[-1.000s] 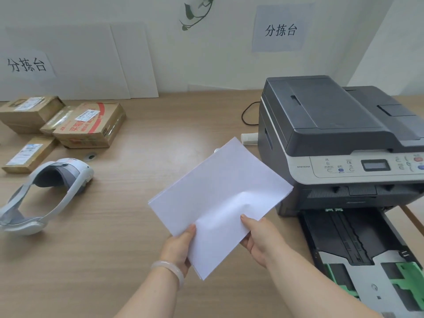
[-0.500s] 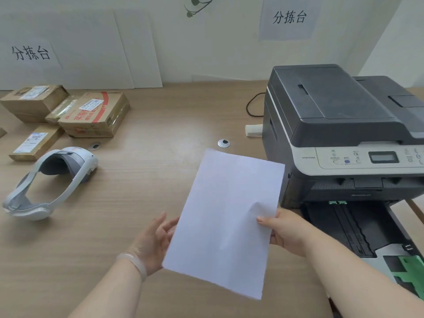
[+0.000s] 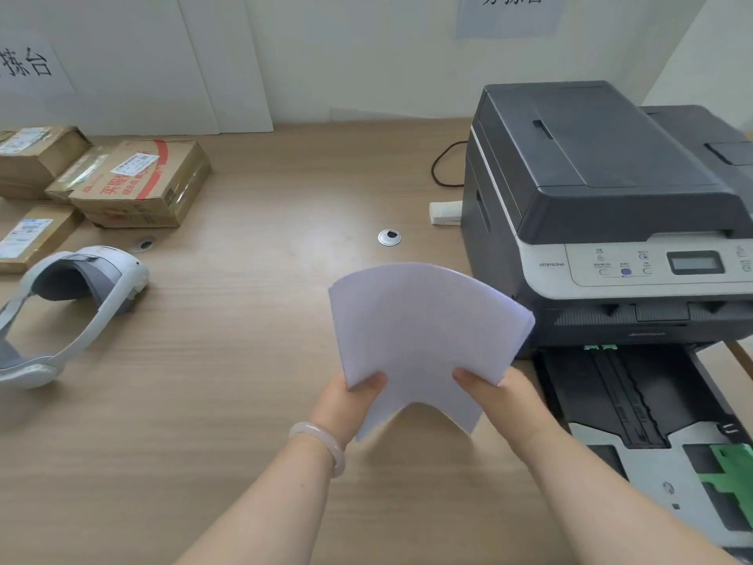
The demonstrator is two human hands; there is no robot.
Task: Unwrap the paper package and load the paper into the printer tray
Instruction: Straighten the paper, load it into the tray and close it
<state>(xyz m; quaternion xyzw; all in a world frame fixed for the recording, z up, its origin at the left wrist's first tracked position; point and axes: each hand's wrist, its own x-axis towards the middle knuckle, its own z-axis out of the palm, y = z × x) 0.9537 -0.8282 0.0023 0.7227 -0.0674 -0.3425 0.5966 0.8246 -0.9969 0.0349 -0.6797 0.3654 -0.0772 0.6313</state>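
- Two hands on one stack of white paper (image 3: pixel 423 340) in the head view, held up off the wooden desk (image 3: pixel 244 360) and bowed into an arch, near edge curling up in the middle between the thumbs.
- Left hand (image 3: pixel 346 405) pinches the stack's near-left corner: thumb pressed on top, the other fingers tucked under the sheets so I can't really see them. There's a pale bangle (image 3: pixel 322 446) on that wrist.
- Right hand (image 3: pixel 501 397) does the same on the near-right corner, thumb on top, rest of the fingers hidden under the paper.
- Just right of the right-hand fingers is the pulled-out printer tray (image 3: pixel 635 409), open, dark inside, green guides (image 3: pixel 729 471) toward its near end. No paper in it yet.
- Printer (image 3: pixel 603 205) sits beyond and right of the fingers; the stack's far-right corner overlaps its front-left edge from this angle, can't tell if it's touching.
- Far side of the paper from the fingers: a small round metal grommet (image 3: pixel 389 237) in the desk.
- Well off to the left of the left hand: a white headset (image 3: pixel 69 307), and beyond that a bunch of cardboard boxes (image 3: pixel 138 181) near the wall.
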